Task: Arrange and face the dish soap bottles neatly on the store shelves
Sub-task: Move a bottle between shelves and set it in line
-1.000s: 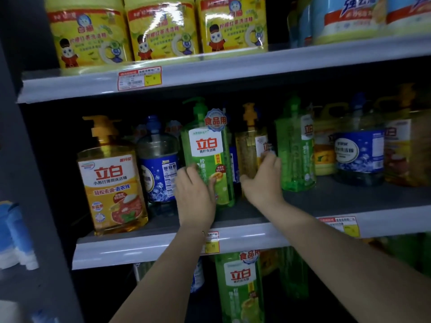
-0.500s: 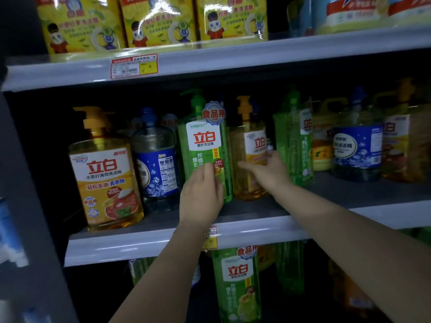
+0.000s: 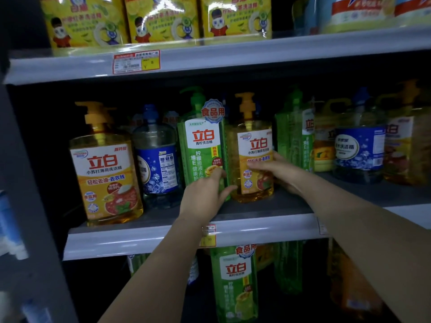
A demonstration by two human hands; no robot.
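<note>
The grey middle shelf (image 3: 268, 209) carries upright soap bottles: a large yellow bottle (image 3: 106, 180) at nine o'clock, a blue bottle (image 3: 157, 159), a green bottle (image 3: 201, 145), a smaller yellow bottle (image 3: 254, 157) centrally, more towards three o'clock.

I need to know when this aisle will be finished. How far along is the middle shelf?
Partly done. The big yellow bottle at the left and the tall green bottle face front. In hand: the right hand grips the smaller yellow bottle, its label nearly forward, while the left hand rests against both. Left: the blue bottle and the green bottle further right show their sides.
</note>
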